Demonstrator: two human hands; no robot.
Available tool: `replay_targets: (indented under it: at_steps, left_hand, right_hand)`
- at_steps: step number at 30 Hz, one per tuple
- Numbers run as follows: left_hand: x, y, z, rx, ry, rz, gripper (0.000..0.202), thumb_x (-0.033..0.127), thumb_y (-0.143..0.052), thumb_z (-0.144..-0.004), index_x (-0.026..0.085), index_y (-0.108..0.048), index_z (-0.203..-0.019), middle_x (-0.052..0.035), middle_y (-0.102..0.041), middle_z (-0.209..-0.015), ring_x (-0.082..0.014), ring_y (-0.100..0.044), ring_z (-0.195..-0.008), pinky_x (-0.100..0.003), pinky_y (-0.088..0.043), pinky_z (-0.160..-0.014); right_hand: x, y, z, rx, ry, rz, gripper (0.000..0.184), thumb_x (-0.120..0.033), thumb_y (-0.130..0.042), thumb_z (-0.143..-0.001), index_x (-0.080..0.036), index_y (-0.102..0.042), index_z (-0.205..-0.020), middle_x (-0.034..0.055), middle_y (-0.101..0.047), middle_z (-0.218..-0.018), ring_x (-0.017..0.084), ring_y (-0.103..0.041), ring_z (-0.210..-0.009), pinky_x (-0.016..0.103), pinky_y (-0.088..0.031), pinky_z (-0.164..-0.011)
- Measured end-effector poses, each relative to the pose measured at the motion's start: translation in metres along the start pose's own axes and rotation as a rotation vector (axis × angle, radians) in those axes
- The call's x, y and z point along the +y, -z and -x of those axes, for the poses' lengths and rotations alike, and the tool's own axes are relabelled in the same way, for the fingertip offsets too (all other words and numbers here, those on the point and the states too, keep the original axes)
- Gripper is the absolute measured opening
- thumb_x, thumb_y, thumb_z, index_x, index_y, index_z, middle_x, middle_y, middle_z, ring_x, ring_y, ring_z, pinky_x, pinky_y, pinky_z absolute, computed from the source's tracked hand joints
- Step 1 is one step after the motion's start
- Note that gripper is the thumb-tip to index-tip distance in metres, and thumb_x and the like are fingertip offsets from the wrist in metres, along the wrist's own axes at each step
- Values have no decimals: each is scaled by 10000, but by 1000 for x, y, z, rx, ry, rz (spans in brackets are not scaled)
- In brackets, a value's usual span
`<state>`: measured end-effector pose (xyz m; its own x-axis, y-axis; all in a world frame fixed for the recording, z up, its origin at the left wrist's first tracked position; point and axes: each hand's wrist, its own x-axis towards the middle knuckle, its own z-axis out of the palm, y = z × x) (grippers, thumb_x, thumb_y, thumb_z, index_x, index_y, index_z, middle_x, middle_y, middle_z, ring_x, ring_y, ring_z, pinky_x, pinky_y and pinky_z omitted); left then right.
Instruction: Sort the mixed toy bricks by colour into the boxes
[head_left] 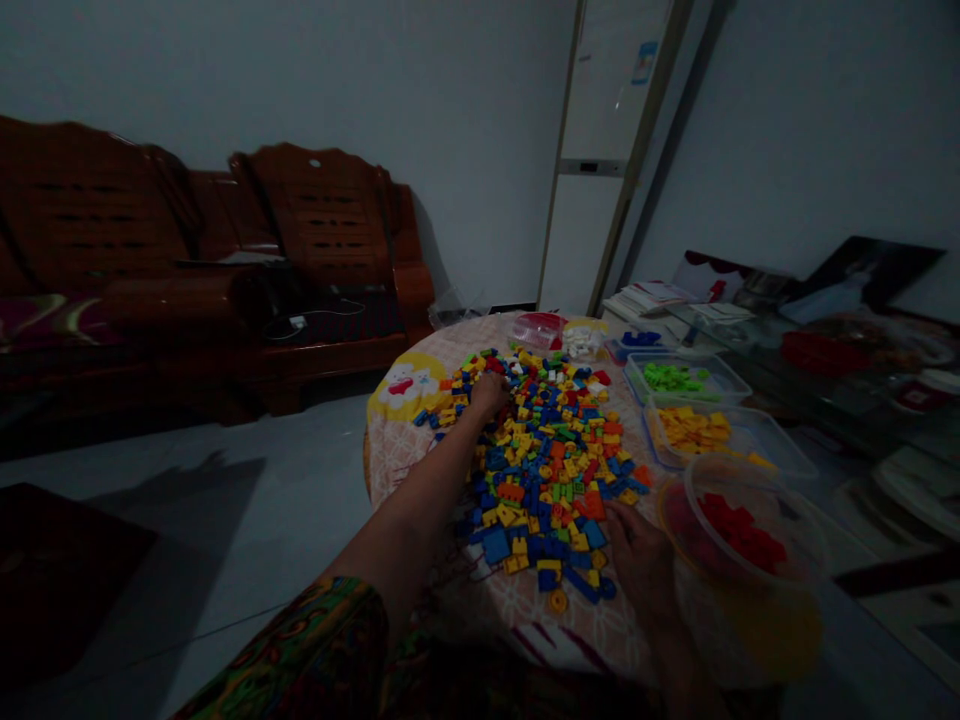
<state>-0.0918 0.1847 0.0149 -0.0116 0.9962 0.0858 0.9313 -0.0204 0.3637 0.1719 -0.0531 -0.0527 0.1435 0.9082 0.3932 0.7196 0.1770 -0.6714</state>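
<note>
Here, bricks [541, 455] (many colours), around left fingers [499, 384]

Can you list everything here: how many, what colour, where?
Patterned tablecloth: one, pale with yellow, centre
Loose toy bricks: too many to count, mixed colours, on the tablecloth
Red bricks: several, red, in a clear round tub, right
Yellow bricks: several, yellow, in a clear box beyond
Green bricks: several, light green, in another box beyond
Blue bricks: a few, blue, past the green
White bricks: several, white, tablecloth's far edge
Wooden seats: two or more, reddish brown, left background
Tall appliance: one, white, far corner
Glass-topped table: one, clear, right
Picture: one, mostly dark, far right
Left hand: one, bare, in the bricks' far left
Right hand: one, bare, near right edge of bricks
</note>
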Motion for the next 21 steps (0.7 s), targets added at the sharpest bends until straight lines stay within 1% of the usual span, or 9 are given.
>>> replay_targets:
  at_steps: [3,5,8,10,13,14,16,18,21]
  left_hand:
    - [-2,-2,2,19,1,14,258,139,-597,-805,181,-765,-996,-81,-752,-1031,-192,-677,-961,-232,-490,-815]
    - [-6,-3,4,68,-12,83,226,162,-597,-822,174,-762,-978,-81,-752,-1020,-192,-674,-952,-244,-492,-822]
    - [-12,-2,7,149,-36,283,177,194,-608,-835,146,-754,-924,-86,-754,-966,-189,-672,-909,-265,-499,-825]
    - [-15,0,7,155,-16,426,160,199,-615,-828,141,-748,-894,-70,-753,-893,-177,-673,-840,-269,-509,-792]
    - [-14,5,7,136,43,618,141,193,-666,-774,147,-743,-882,-39,-741,-802,-157,-662,-730,-255,-515,-701]
    - [-13,7,8,121,52,667,144,182,-683,-752,148,-743,-878,-30,-736,-784,-151,-656,-704,-247,-512,-677]
    - [-6,10,10,46,36,744,125,155,-683,-735,146,-742,-845,-16,-721,-732,-132,-634,-643,-233,-505,-639]
    - [4,11,13,-76,1,791,82,152,-651,-757,136,-729,-777,-6,-688,-655,-111,-591,-560,-224,-490,-590]
    - [26,6,16,-263,-10,809,148,176,-618,-803,118,-689,-688,-4,-634,-570,-90,-528,-473,-211,-448,-508]
  right_hand:
    - [0,1,0,-10,3,-3,398,-415,-452,-946,-170,-757,-1020,105,-782,-957,235,-744,-823,313,-557,-732]
    - [-1,1,0,-14,4,-3,395,-414,-454,-948,-170,-758,-1013,100,-783,-927,233,-741,-794,310,-554,-708]
    - [-2,1,1,-4,23,3,386,-400,-455,-953,-172,-760,-1016,102,-784,-941,234,-741,-806,308,-557,-715]
    - [-1,1,1,3,36,13,381,-387,-450,-957,-178,-762,-1018,105,-784,-975,237,-742,-835,308,-560,-731]
    - [-1,0,1,15,34,26,384,-390,-449,-955,-182,-769,-998,102,-787,-963,241,-743,-824,314,-562,-732]
    - [-1,0,1,18,29,27,386,-395,-451,-952,-180,-770,-993,100,-788,-955,243,-744,-821,316,-563,-732]
    - [-1,0,0,15,16,21,388,-399,-454,-948,-177,-769,-990,98,-788,-946,245,-746,-820,317,-563,-729]
    - [-2,0,0,3,11,8,383,-392,-454,-948,-177,-766,-1001,97,-787,-958,244,-747,-836,317,-565,-736]
    - [-2,-1,0,5,13,-4,371,-379,-456,-948,-178,-763,-1007,100,-783,-977,242,-745,-861,319,-566,-758]
